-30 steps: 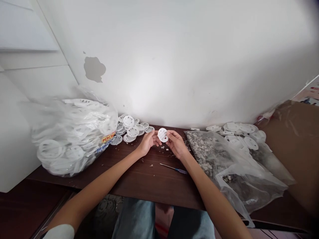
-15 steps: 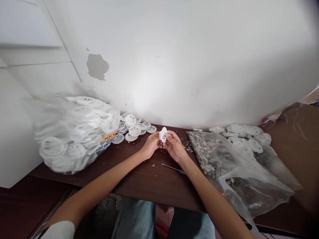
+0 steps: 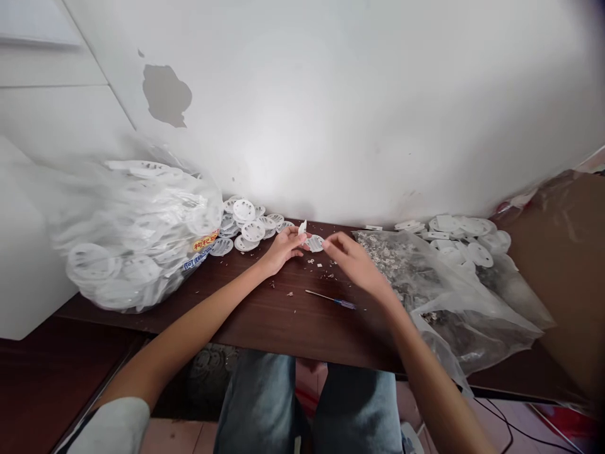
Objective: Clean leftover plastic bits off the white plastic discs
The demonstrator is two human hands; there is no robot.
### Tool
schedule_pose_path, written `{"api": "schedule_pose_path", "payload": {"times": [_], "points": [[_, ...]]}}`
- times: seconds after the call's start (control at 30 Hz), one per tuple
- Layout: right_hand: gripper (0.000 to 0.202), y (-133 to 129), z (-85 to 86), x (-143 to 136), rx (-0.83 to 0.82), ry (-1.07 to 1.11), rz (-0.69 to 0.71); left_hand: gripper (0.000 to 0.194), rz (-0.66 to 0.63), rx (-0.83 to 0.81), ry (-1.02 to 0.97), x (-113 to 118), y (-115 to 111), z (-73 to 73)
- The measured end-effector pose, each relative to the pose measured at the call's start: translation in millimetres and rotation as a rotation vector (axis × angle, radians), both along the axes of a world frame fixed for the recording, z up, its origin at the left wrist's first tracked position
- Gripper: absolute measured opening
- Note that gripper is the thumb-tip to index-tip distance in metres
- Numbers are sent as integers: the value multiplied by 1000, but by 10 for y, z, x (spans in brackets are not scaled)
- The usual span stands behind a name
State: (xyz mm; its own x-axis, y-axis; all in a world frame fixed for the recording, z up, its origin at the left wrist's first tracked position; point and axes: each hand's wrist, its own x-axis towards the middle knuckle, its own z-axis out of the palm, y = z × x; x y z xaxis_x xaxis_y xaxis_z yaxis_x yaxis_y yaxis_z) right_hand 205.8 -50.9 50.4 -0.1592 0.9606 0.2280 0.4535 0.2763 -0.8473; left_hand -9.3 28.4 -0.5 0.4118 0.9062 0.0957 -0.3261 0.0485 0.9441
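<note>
My left hand (image 3: 284, 251) is over the back middle of the table, pinching a small white plastic piece (image 3: 302, 227) between thumb and fingers. Just right of those fingertips is a white slotted disc (image 3: 315, 243), which seems to lie on the table. My right hand (image 3: 352, 261) is at the disc's right edge, its fingers loosely bent and a bit apart; nothing shows in them. Whether the right fingertips touch the disc, I cannot tell. Nearer to me lies a screwdriver (image 3: 344, 304) with a bluish handle, its shaft pointing left.
On the left stands a bulging clear bag (image 3: 142, 239) of white discs, beside a heap of loose discs (image 3: 253, 231). At right lies a plastic bag (image 3: 401, 265) of small metal bits, with more white parts (image 3: 466, 236) behind and a cardboard box (image 3: 562, 271). Scraps dot the dark table (image 3: 283, 328).
My hands have come apart: the right moved off to the right, while the left kept a white piece. A disc now shows between them. The view has tilted down somewhat.
</note>
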Motion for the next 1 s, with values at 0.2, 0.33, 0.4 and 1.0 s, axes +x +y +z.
{"api": "schedule_pose_path", "payload": {"times": [0.2, 0.33, 0.4, 1.0], "points": [[8, -716, -339, 102, 204, -631, 142, 64, -113, -56, -88, -55, 116, -23], [17, -775, -446, 88, 216, -634, 91, 70, -139, -4, -105, -74, 106, -14], [18, -688, -351, 68, 170, -586, 33, 66, -143, 26, -80, -77, 92, -16], [25, 152, -703, -101, 276, -416, -162, 65, -23, 238, 271, 9, 9, -106]]}}
